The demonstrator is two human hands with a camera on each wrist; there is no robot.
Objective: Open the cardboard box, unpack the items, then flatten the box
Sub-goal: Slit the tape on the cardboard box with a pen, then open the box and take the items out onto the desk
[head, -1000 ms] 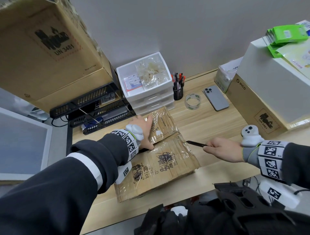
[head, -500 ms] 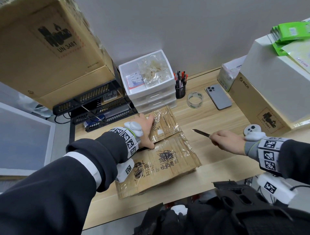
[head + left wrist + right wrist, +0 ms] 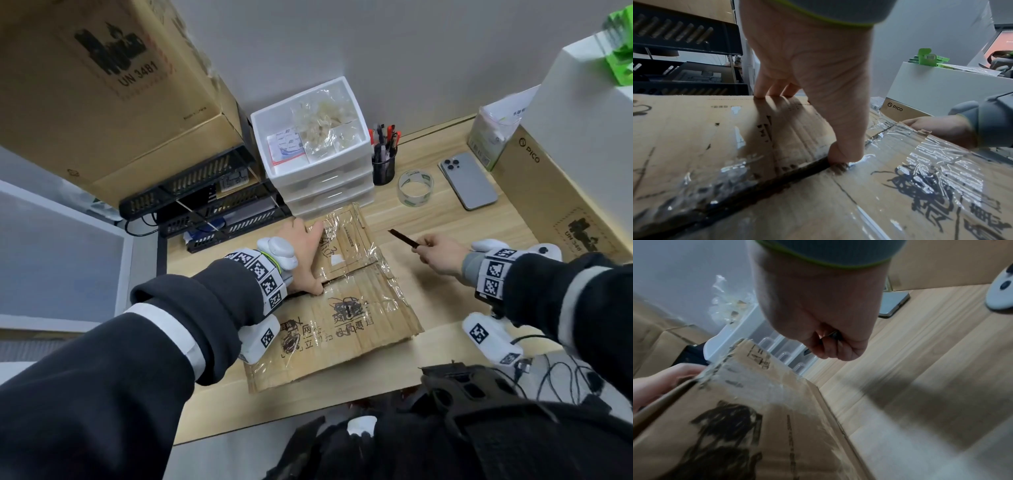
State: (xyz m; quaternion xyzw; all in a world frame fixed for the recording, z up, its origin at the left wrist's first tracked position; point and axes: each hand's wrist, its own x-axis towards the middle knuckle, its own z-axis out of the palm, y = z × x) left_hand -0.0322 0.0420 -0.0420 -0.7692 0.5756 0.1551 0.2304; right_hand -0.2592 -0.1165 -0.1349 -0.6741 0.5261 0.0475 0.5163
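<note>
A flat, brown cardboard box (image 3: pixel 342 325) wrapped in clear tape lies on the wooden desk in front of me. My left hand (image 3: pixel 305 253) rests on its far flap. The fingers hook over the far edge and the thumb (image 3: pixel 840 155) digs into the slit seam between the flaps. My right hand (image 3: pixel 438 253) hovers just right of the box, clear of it, and grips a thin dark knife (image 3: pixel 404 237) whose blade points left toward the box. In the right wrist view the right hand (image 3: pixel 818 313) is a closed fist around the handle, above the box (image 3: pixel 756 418).
A white drawer unit (image 3: pixel 322 150) stands right behind the box, with a pen cup (image 3: pixel 383 164), a tape roll (image 3: pixel 415 188) and a phone (image 3: pixel 469 180) to its right. Black trays (image 3: pixel 205 192) under a big carton (image 3: pixel 102 85) stand at left. Another carton (image 3: pixel 548 205) lines the right side.
My right hand has drawn the knife away from the box's right edge, up and toward the back of the desk. My left hand has stayed on the far flap.
</note>
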